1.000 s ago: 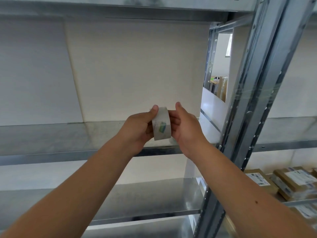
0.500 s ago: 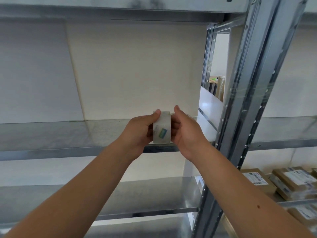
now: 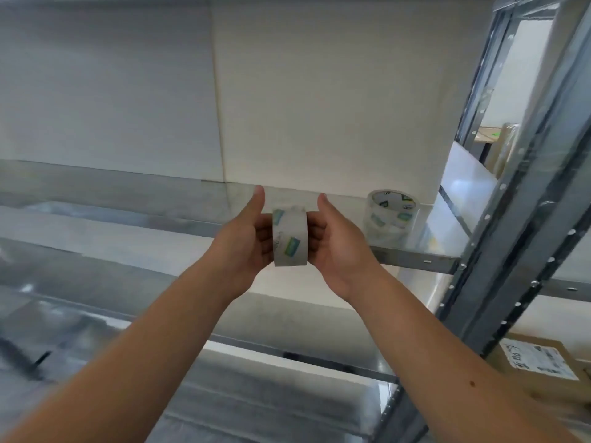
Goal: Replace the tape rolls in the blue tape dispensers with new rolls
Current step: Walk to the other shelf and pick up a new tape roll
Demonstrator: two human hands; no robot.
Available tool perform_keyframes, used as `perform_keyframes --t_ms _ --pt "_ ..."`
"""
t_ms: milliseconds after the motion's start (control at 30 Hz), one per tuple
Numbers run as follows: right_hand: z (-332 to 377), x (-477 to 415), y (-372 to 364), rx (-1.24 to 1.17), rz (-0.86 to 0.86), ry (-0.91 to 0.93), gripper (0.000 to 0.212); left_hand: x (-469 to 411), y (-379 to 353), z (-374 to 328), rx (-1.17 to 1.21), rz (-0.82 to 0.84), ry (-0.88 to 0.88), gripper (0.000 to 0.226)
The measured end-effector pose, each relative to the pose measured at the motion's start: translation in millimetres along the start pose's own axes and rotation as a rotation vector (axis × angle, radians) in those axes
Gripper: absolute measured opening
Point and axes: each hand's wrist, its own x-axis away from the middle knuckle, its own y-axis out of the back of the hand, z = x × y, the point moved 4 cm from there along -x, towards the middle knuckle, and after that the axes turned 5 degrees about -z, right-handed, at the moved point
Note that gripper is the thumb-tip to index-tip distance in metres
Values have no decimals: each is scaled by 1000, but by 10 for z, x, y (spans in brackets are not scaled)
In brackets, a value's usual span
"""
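Both left hand and right hand grip tape roll, core hidden.

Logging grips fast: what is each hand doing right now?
Left hand: holds the tape roll by its left side.
Right hand: holds the same roll's right side.

A tape roll sits between the hands, left hand on its left, right hand on its right, before a shelf. On that shelf, right of the hands, stands a stack of tape rolls (close to the back wall). Farther right rises an upright post; a box lies lower, to its right.
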Motion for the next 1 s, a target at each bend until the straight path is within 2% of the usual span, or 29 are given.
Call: perform_keyframes --t_ms 200,467,1000 --pt "-352 -10 -749 6 212 -82 58 413 798 -64 30 -230 -38 87" --pt "-676 113 -2055 21 407 -131 60 1026 1970 -393 68 -480 -101 85" --pt "-1672 846 -4962 19 769 -235 52 2598 4481 -924 107 -854 -213 84"
